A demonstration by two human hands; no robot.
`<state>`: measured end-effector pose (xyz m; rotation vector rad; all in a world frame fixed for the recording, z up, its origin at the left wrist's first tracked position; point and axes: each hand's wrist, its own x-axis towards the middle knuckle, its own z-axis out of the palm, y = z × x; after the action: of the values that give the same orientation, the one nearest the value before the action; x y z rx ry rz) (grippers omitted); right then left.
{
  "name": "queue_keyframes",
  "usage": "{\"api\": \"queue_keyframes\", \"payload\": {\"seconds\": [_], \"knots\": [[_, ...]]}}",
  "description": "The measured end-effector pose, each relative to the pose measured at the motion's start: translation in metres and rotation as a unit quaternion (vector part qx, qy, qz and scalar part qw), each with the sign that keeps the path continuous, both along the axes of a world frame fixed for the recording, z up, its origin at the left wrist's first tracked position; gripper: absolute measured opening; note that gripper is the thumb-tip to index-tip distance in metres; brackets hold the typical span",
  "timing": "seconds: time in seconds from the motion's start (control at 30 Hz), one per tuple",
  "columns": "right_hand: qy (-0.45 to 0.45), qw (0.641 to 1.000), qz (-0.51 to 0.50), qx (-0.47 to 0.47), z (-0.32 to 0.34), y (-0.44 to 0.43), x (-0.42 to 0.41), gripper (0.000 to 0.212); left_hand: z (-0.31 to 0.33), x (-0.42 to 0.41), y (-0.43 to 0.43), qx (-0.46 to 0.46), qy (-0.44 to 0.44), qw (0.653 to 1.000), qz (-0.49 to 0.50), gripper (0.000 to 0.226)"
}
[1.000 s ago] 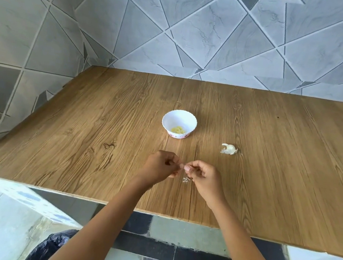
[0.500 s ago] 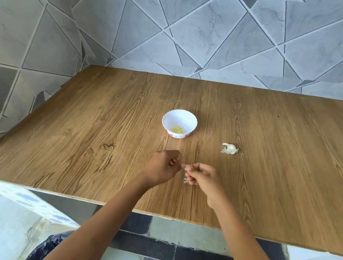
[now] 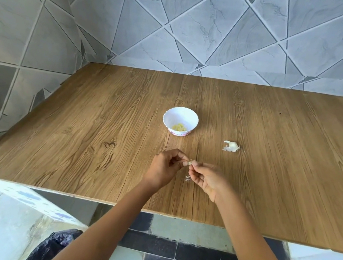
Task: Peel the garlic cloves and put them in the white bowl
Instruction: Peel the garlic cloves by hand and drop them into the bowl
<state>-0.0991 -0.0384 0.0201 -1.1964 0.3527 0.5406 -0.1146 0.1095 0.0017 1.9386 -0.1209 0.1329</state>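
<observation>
Both hands meet just above the tabletop (image 3: pixel 102 132), the left hand (image 3: pixel 165 168) and right hand (image 3: pixel 207 180) each pinching one end of a small garlic clove (image 3: pixel 190 163), whose long axis seems to run from hand to hand. The white bowl (image 3: pixel 196 122) stands straight ahead of them, a shade nearer the left, while the unpeeled garlic (image 3: pixel 231 146) lies ahead of the right. Fingertips cover most of the clove, so I cannot tell how much skin is off.
</observation>
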Motion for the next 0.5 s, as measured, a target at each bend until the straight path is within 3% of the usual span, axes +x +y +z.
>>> {"api": "queue_keyframes", "payload": {"seconds": [0.13,0.23,0.3,0.37,0.5], "knots": [[-0.014,1.0,0.001,-0.001,0.003,0.006,-0.002,0.015,0.004,-0.008,-0.006,-0.133,0.078,0.988,0.005,0.005],[-0.132,0.979,0.029,-0.151,-0.002,0.005,-0.004,0.015,0.007,-0.008,-0.007,-0.199,0.122,0.972,0.034,0.005],[-0.254,0.923,0.037,-0.286,-0.011,0.001,-0.004,0.011,0.006,-0.006,-0.003,-0.158,0.128,0.977,0.068,0.007],[-0.322,0.878,0.034,-0.351,-0.019,-0.002,-0.004,0.008,0.004,-0.003,0.003,-0.104,0.137,0.982,0.08,0.009],[-0.362,0.866,0.032,-0.343,-0.023,0.0,-0.003,0.008,0.006,-0.003,0.006,-0.095,0.162,0.979,0.076,0.009]]}}
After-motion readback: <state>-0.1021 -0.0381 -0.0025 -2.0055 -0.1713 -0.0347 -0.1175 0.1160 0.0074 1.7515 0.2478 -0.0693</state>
